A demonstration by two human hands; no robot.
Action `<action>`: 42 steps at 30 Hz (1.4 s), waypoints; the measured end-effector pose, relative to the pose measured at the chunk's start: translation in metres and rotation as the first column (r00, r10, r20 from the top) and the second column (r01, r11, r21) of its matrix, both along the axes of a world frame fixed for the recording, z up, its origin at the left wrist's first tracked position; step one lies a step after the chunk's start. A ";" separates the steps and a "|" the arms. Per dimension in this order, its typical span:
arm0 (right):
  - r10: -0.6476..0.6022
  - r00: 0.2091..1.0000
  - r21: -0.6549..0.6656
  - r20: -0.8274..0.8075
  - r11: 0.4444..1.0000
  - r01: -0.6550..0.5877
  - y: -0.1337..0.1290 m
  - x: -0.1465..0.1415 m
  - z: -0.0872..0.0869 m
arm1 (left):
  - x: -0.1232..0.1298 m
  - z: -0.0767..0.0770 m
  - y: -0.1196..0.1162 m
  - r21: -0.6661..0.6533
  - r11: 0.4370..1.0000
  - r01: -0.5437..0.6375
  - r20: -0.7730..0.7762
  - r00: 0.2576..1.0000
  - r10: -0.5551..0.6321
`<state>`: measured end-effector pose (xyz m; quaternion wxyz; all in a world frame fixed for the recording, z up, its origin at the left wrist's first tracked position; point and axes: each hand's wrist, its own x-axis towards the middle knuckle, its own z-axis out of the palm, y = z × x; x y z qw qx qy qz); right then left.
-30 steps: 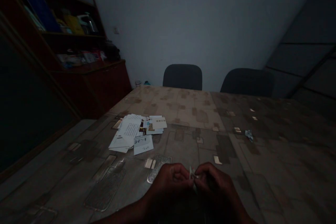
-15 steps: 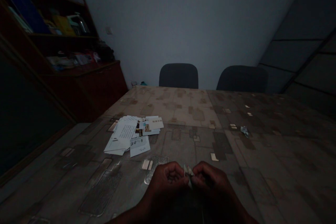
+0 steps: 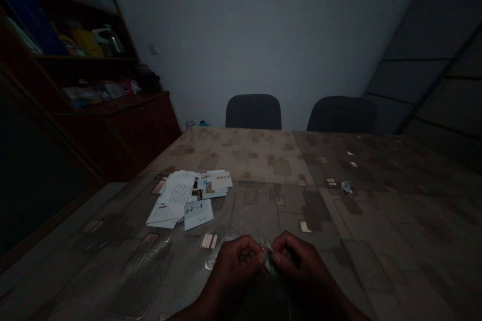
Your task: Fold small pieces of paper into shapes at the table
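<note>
Close to the table's near edge, my left hand (image 3: 244,260) and my right hand (image 3: 295,257) meet, each pinching a small, crumpled piece of paper (image 3: 268,260). Pale with some darker print, the piece is mostly covered by my fingertips, and dim light hides its details. Ahead and to the left lies a loose pile of printed cards and papers (image 3: 175,195), overlapping one another. A small crumpled scrap of paper (image 3: 347,188) rests further off on the right, apart from both hands.
A patterned cloth covers the table (image 3: 263,160). Two dark chairs, one at centre (image 3: 253,111) and one at right (image 3: 342,114), stand behind the far edge against the wall. On the left is a wooden cabinet (image 3: 143,130) with loaded shelves.
My view has shifted slightly, so the table's contents appear a little lower and to the left. Both hands still pinch the paper, whose visible part has turned and shifted a little between the fingertips.
</note>
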<state>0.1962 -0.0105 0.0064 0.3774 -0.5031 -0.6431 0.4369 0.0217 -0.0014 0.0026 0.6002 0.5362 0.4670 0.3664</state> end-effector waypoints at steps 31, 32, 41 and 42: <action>-0.091 0.996 0.251 0.008 0.964 0.086 -0.002 0.003 0.009 | -0.002 -0.003 0.003 -0.137 0.991 0.003 0.165 0.986 0.019; -0.090 0.996 0.280 0.017 0.956 0.081 -0.002 0.003 0.010 | -0.002 -0.002 0.003 -0.134 0.991 0.005 0.160 0.987 0.017; -0.026 0.998 0.411 0.054 0.912 0.002 -0.003 0.006 0.015 | -0.003 0.008 0.003 -0.087 0.995 0.052 0.175 0.984 -0.036; -0.019 0.998 0.423 0.055 0.906 -0.006 -0.003 0.006 0.015 | -0.003 0.009 0.003 -0.080 0.994 0.068 0.190 0.980 -0.051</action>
